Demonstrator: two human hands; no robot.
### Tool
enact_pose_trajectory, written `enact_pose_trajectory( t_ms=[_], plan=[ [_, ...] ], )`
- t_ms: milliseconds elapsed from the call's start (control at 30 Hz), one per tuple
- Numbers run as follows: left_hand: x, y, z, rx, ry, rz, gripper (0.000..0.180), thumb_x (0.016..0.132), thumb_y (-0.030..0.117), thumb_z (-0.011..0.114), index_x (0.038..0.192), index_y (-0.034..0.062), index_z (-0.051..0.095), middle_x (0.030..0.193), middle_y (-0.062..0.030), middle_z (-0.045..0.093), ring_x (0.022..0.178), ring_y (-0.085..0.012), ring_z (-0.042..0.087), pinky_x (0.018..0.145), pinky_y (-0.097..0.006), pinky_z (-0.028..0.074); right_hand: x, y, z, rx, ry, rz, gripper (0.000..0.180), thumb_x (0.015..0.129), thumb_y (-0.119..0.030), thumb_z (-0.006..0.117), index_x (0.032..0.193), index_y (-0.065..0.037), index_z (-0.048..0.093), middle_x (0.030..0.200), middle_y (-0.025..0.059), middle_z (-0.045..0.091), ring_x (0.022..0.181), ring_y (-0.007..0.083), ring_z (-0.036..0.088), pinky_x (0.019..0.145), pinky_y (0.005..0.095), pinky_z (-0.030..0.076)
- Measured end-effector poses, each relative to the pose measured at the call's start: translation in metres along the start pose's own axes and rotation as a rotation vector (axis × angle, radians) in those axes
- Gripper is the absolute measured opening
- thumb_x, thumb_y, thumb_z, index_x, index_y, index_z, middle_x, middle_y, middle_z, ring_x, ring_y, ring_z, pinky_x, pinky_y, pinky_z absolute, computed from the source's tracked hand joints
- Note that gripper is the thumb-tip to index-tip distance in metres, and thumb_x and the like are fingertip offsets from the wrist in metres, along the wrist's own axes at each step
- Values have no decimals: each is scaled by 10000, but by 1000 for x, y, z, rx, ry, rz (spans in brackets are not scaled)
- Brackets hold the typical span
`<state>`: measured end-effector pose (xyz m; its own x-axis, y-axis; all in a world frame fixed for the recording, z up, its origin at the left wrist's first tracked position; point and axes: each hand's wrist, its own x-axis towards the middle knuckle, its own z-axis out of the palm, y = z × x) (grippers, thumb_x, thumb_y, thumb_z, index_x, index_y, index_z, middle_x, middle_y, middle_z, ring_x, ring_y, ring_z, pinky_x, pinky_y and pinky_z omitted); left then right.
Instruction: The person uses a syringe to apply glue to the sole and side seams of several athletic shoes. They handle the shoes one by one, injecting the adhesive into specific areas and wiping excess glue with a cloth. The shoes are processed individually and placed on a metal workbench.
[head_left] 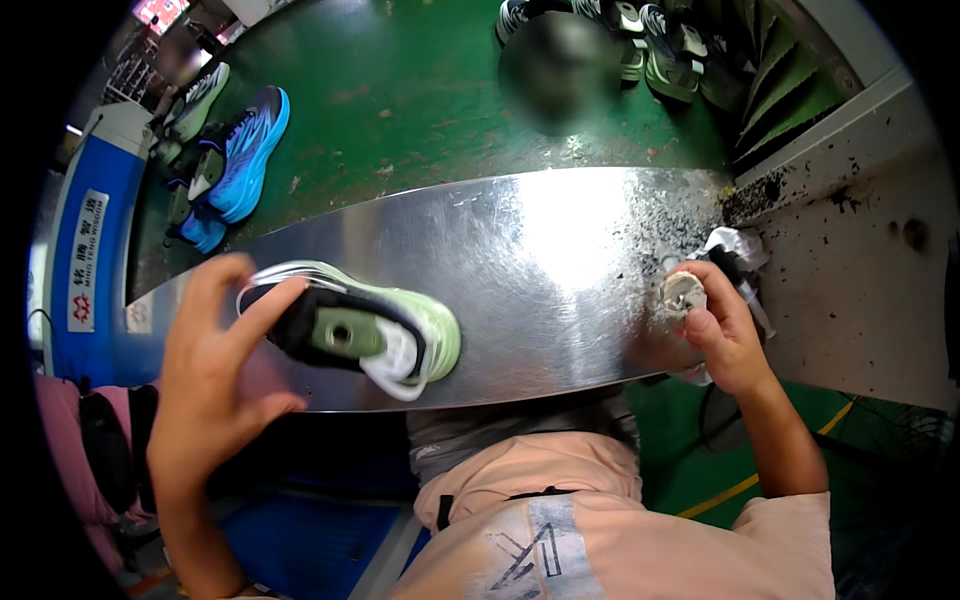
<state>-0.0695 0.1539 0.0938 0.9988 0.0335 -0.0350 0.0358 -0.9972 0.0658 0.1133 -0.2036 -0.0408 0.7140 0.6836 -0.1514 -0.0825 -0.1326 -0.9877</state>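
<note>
A black shoe [300,330] with a pale green sole and loose white laces lies on its side-to-side length across the metal table [520,300], left of its middle. A green block with a round hole fills its opening. My left hand [215,355] is at the shoe's left end, fingers and thumb spread apart. Its fingertips overlap the shoe in view; whether they touch it I cannot tell. Over the table's right part, my right hand [725,330] is closed around a small round off-white piece with a hollow, dirty-looking face [684,292].
Crumpled white and black cloth [740,250] lies beside my right hand, against a stained panel [850,270]. Dark crumbs cover the table's right end. Across the green surface [400,100] stand blue shoes [255,155] at left and several dark shoes [670,55] at right. A blue-white machine [100,230] borders the left.
</note>
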Motion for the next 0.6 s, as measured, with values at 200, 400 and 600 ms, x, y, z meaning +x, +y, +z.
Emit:
enact_pose_trajectory(
  t_ms=[200,400,600],
  plan=[
    [32,23,68,-303,219,286,497,527,96,806,996,41,651,935,-110,674,894,-333,656,813,-373,531,-2,14,17,-180,116,-159,399,902,-224,599,1209,-20,449,912,-2,535,788,66,478,683,218,422],
    [-2,105,95,-148,446,401,158,757,94,652,912,109,679,929,-49,683,849,-222,660,784,-339,532,-5,13,15,-209,164,-162,383,915,-200,577,1225,-16,446,927,2,538,793,68,470,699,213,414],
    [-8,104,98,-167,449,357,153,765,108,643,914,121,679,938,-51,680,852,-223,659,768,-345,542,4,3,27,-281,173,-167,437,931,-292,560,1248,-15,444,959,14,535,842,83,472,755,226,408]
  ],
)
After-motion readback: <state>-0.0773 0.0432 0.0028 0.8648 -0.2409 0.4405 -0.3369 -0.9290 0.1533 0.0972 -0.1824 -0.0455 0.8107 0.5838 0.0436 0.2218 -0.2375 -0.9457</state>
